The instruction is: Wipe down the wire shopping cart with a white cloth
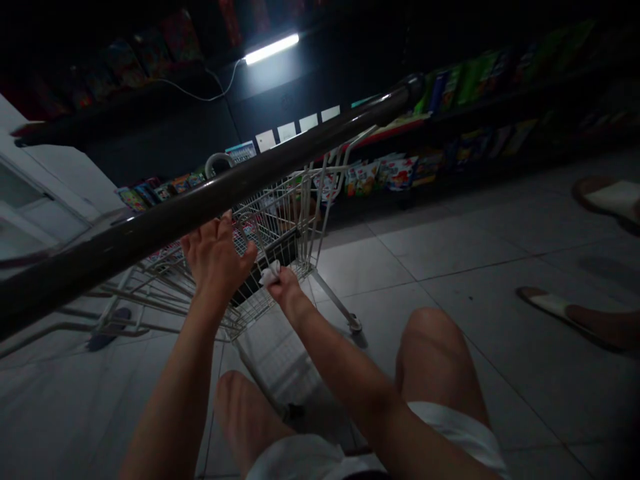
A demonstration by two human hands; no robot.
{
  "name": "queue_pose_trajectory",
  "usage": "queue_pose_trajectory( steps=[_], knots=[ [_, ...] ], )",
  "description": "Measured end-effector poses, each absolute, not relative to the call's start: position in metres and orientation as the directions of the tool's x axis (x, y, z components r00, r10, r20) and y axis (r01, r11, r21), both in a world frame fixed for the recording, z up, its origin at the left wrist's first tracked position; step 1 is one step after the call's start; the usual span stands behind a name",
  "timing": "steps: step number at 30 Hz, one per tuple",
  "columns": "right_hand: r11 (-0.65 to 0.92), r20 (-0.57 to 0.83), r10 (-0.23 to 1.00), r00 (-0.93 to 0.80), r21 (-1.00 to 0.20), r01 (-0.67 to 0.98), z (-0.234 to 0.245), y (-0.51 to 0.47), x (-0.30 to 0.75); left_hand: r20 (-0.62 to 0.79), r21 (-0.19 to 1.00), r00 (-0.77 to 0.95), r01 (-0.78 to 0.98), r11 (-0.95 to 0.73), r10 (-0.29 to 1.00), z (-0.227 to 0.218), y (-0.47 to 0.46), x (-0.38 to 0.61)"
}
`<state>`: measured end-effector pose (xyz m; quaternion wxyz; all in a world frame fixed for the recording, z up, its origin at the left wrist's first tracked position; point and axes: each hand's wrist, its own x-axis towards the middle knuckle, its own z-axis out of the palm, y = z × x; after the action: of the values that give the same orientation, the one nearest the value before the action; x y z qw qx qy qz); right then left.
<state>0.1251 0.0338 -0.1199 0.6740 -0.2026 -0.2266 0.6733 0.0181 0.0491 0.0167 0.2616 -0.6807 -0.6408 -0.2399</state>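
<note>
I crouch behind a white wire shopping cart (pixel 295 220), its dark push handle (pixel 210 193) crossing the view just above my hands. My left hand (pixel 215 257) rests against the cart's rear wire panel, fingers spread and gripping the wires. My right hand (pixel 283 283) is closed around a small white cloth (pixel 269 275), pressed to the lower part of the same panel. My bare knees (pixel 430 340) show below.
Dim shop aisle with a pale tiled floor (pixel 450 247). Shelves of colourful packaged goods (pixel 380 173) run along the back wall under a lit tube lamp (pixel 273 48). Another person's sandalled feet (pixel 590 320) stand at the right. A white cabinet (pixel 45 193) is at the left.
</note>
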Motion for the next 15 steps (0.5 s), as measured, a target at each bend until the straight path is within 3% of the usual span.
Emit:
queue_pose_trajectory(
  steps=[3,4,6,8,10,12,15],
  knots=[
    [-0.07,-0.075,0.997,-0.036,-0.521,-0.85,-0.089,0.084,0.105,0.667,-0.038,0.027,0.999,-0.002,0.744,0.02,0.051,0.024],
    [-0.031,-0.066,0.998,0.004,-0.528,-0.848,-0.079,0.095,0.107,0.671,-0.039,0.018,0.999,0.011,0.742,0.02,0.051,0.026],
    [0.206,0.076,0.976,0.204,-0.621,-0.756,-0.059,0.113,0.125,0.677,-0.051,0.013,0.998,0.03,0.736,0.021,0.052,0.028],
    [0.521,0.344,0.839,0.421,-0.728,-0.445,-0.04,0.129,0.152,0.683,-0.072,0.015,0.996,0.046,0.731,0.022,0.053,0.03],
    [0.677,0.6,0.651,0.465,-0.736,0.002,-0.03,0.147,0.174,0.67,-0.093,0.026,0.994,0.049,0.742,0.025,0.057,0.034],
    [0.658,0.739,0.557,0.379,-0.671,0.342,-0.037,0.164,0.181,0.637,-0.103,0.048,0.994,0.023,0.769,0.032,0.062,0.04],
    [0.566,0.754,0.618,0.224,-0.624,0.539,-0.086,0.177,0.167,0.563,-0.098,0.085,0.995,-0.036,0.822,0.044,0.074,0.054]
  ],
)
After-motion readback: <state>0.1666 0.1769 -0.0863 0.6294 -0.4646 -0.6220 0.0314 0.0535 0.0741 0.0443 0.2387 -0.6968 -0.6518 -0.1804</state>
